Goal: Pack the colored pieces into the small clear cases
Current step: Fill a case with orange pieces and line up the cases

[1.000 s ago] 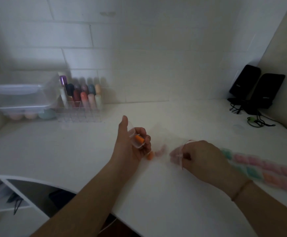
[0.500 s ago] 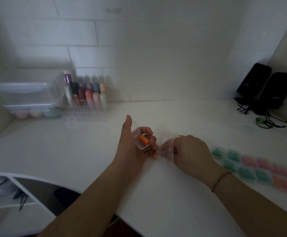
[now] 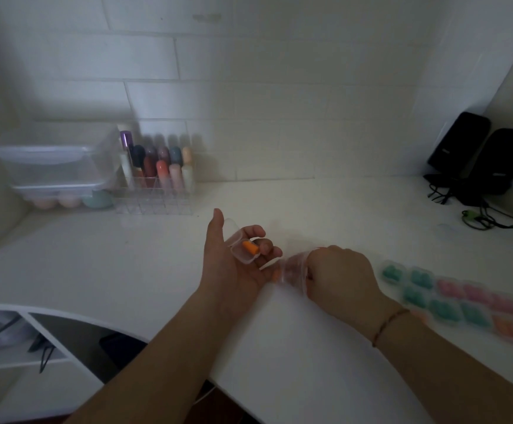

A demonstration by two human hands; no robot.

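Note:
My left hand [image 3: 234,264] lies palm up above the white desk and holds a small clear case [image 3: 243,250], lid open, with an orange piece [image 3: 250,247] inside. Just right of it, my right hand [image 3: 339,278] grips a clear plastic bag [image 3: 293,272] with blurred pink and orange pieces in it. Rows of filled clear cases [image 3: 451,301] with teal, pink and orange pieces lie on the desk to the right.
A clear organiser with coloured tubes [image 3: 160,179] and stacked clear boxes [image 3: 56,166] stand at the back left. Black speakers with cables [image 3: 478,160] sit in the back right corner. The desk's curved front edge [image 3: 65,316] has open shelves below.
My right hand has moved left with the bag, close to my left hand. The left hand keeps holding the open case with the orange piece.

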